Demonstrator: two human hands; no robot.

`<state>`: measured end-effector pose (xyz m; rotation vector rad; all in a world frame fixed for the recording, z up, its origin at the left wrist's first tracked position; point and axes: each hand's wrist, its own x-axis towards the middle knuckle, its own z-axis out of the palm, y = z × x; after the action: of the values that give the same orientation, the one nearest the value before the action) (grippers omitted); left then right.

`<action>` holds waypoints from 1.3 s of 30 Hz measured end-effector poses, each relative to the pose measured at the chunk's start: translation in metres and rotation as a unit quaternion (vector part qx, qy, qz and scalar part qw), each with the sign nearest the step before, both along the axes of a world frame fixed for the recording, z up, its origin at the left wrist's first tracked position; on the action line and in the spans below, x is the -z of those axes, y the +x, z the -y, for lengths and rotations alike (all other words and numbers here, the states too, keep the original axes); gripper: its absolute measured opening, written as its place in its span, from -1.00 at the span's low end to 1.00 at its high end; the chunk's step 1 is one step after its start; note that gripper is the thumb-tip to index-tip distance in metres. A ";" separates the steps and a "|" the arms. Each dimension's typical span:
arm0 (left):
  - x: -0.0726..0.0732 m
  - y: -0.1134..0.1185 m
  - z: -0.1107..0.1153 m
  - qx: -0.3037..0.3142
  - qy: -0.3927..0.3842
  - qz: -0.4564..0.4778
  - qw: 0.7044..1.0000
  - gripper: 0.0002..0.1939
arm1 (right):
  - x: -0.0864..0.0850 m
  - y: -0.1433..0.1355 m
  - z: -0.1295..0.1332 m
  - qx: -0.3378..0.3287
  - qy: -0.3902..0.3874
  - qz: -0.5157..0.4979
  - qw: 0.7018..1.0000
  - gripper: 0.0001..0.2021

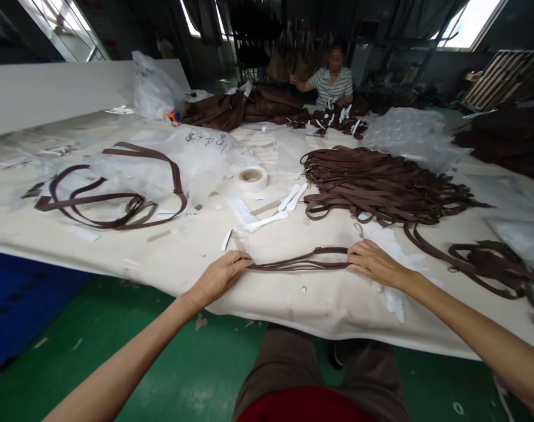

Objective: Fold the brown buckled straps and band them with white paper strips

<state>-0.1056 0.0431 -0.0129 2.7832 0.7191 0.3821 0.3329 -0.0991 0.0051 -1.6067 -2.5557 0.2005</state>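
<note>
A folded brown strap [299,262] stretches between my two hands just above the table's near edge, its lengths lying side by side. My left hand [227,269] is closed on its left end, and my right hand [372,264] pinches the right end. A small metal buckle [317,250] shows on the upper length. White paper pieces [390,252] lie under and beside my right hand. Beyond the strap are several white plastic strips [269,221] and a roll of white tape [251,179]. A large pile of brown straps [376,181] lies behind my right hand.
Loose brown straps [117,220] curl on the left over clear plastic sheeting [205,152]. More straps [478,264] lie at the right. Across the table [196,246], a person in a striped shirt [332,85] sits behind brown material [249,105]. Plastic bags [416,135] lie at back right.
</note>
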 end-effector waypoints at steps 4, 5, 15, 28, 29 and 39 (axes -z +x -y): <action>0.008 0.006 0.006 -0.012 0.045 0.029 0.998 -0.63 | 0.012 -0.012 0.015 0.068 0.070 0.033 0.995 -0.70; 0.009 0.007 0.006 -0.013 0.048 0.033 0.998 -0.63 | 0.012 -0.020 0.017 0.072 0.084 0.039 0.993 -0.60; 0.018 0.005 0.005 -0.032 0.034 0.023 0.999 -0.58 | 0.032 -0.090 -0.033 0.040 0.051 0.049 0.997 -0.39; 0.016 0.015 -0.005 -0.040 0.020 0.025 0.999 -0.57 | 0.001 -0.094 -0.048 -0.107 -0.003 0.084 0.991 -0.60; 0.015 0.016 -0.006 -0.040 0.012 0.026 0.999 -0.57 | -0.002 -0.093 -0.050 -0.145 -0.022 0.091 0.985 -0.60; 0.015 0.021 -0.013 -0.021 0.035 0.012 0.999 -0.55 | -0.040 -0.096 -0.076 -0.351 -0.059 0.186 0.916 -0.12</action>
<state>-0.0849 0.0556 -0.0278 2.8269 0.7748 0.4575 0.2365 -0.0231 0.0456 -0.7196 -3.3809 0.1127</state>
